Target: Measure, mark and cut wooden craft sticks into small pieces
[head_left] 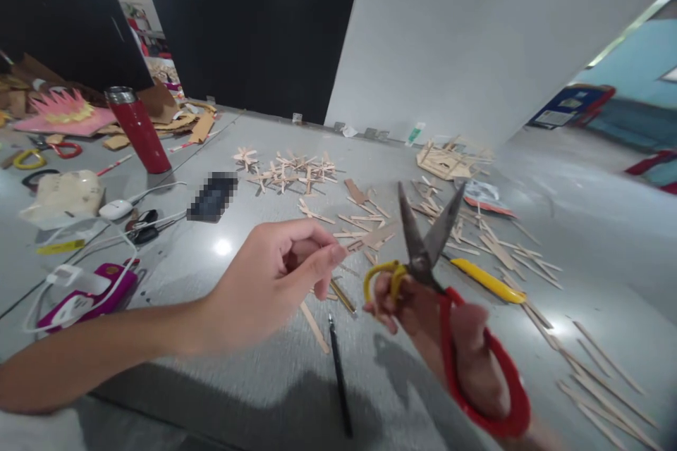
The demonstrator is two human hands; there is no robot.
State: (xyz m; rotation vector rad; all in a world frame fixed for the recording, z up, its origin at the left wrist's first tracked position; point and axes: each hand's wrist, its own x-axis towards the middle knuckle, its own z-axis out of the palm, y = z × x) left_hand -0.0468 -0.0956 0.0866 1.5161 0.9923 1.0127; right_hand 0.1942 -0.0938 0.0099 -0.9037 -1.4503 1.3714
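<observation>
Between the thumb and fingers of my left hand (280, 271) a thin wooden stick (370, 238) is pinched, its free end pointing right. My right hand (423, 324) grips a pair of scissors (422, 261) with one yellow and one red handle loop. The scissor blades stand apart and point away from me, a little right of the stick, not touching it. Below the hands lie a black pen (340, 377), a flat wooden stick (315, 328) and a short brass-coloured rod (343, 294). A yellow utility knife (489, 280) rests right of the scissors.
Small stick assemblies (296, 170) and a wooden frame model (444, 158) stand toward the back. Loose sticks (608, 380) lie at right. On the left are a red bottle (138, 132), a blurred-out phone (213, 196), a purple power strip (89, 296) with cables and a pale bag (63, 196).
</observation>
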